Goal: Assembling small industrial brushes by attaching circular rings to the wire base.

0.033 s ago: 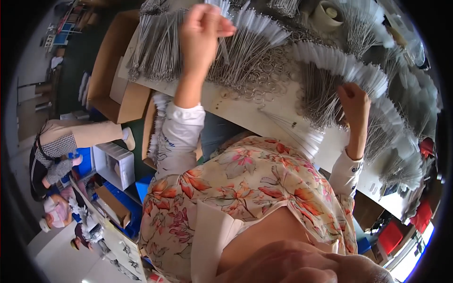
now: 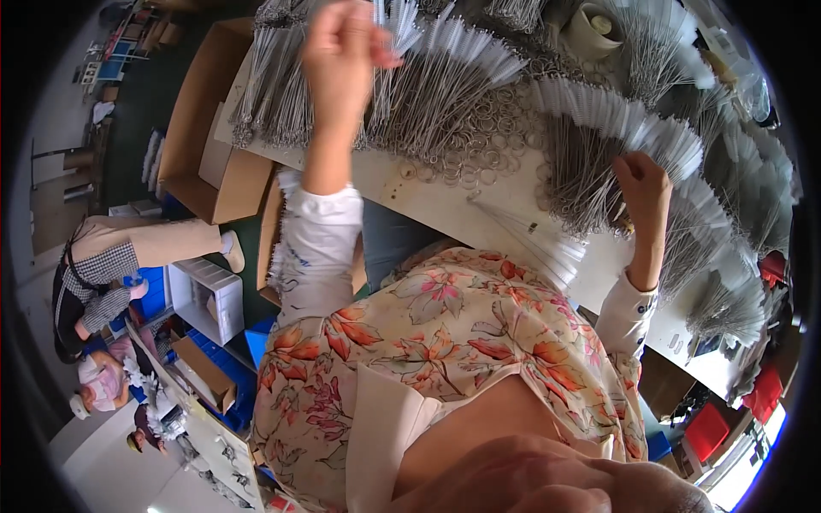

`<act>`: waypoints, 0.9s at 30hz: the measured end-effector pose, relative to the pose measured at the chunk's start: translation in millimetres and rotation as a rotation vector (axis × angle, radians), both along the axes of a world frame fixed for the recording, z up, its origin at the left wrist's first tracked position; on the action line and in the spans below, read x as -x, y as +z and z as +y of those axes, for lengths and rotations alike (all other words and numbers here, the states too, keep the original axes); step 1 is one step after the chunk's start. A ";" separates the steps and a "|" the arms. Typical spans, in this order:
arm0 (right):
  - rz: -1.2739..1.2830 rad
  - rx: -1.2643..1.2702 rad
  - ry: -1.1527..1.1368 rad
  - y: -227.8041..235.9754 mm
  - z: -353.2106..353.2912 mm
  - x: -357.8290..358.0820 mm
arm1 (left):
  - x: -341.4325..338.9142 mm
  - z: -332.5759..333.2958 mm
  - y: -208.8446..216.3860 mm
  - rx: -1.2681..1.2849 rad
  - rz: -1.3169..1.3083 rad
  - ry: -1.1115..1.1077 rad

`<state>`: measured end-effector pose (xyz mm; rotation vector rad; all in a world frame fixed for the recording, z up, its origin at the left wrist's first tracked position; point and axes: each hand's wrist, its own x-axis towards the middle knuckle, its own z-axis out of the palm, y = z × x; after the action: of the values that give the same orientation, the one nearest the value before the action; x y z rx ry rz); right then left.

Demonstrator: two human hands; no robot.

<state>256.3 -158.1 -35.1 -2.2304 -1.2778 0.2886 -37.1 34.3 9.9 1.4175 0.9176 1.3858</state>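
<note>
Along the table (image 2: 440,203), white-bristled brushes lie in fanned heaps, with metal rings (image 2: 479,141) scattered between the middle brushes (image 2: 457,64) and the right brushes (image 2: 590,128). Over the far side, the left hand (image 2: 339,60) is raised above the heaps, its fingers drawn in and partly cut off by the top edge; whether they pinch a brush I cannot tell. The right hand (image 2: 643,184) is bent inward at the right brushes, fingers curled, the palm hidden, so its hold cannot be told either. A few loose brushes (image 2: 556,253) lie near the front edge, well apart from both hands. Judging by this, the step in hand is picking or arranging brushes, one hand at each heap. The next move would seem to call for a light fingertip pinch on a single thin stem, without snagging its neighbours or stirring the rings.
</note>
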 end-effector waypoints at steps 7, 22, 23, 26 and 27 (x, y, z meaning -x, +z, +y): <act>0.771 -0.774 -0.146 30.1 -16.0 -28.0 | 171.6 114.1 -60.6 -0.035 1.397 0.185; -0.039 0.045 -0.655 -3.9 -107.8 -117.2 | 193.0 127.2 -88.4 -0.099 1.282 0.107; -0.094 0.022 -0.634 -12.5 -107.4 -120.0 | 185.8 124.0 -83.7 -0.108 1.280 0.095; -0.060 -0.079 -0.630 -30.3 -105.3 -131.1 | 173.8 114.2 -75.4 -0.260 1.280 0.142; 0.037 -0.145 -0.631 -33.6 -105.8 -133.1 | 179.4 112.0 -72.2 -0.240 1.313 0.162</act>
<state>389.3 -263.9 -68.7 -2.3503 -0.5053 -0.0051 -216.4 146.3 -62.2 2.5206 1.7059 0.5135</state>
